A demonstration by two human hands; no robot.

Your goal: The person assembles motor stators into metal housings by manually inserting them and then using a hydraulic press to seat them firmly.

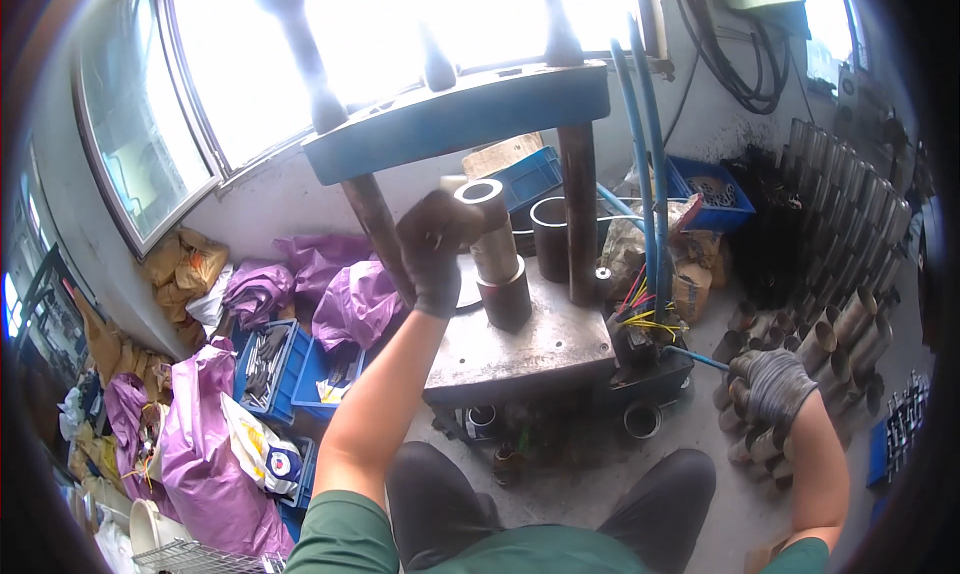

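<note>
My left hand (435, 239), in a dark work glove, is raised at the left side of a pale metal sleeve (495, 254). Its fingers look curled and overlap the sleeve's edge, but they are blurred, and what they hold is hidden. The sleeve stands on a darker metal cylinder (507, 304), which rests on the steel table (520, 359) of a blue-topped press (460, 119). To the right, my right hand (775, 386), in a grey glove, is closed around the end of a thin blue lever (697, 357).
A wide dark ring (550, 239) stands behind the stack. Many metal tubes (850, 324) are heaped at right. Blue hoses (655, 174) and coloured wires (645, 319) run beside the press. Purple sacks (210, 444) and blue crates (268, 369) crowd the left floor.
</note>
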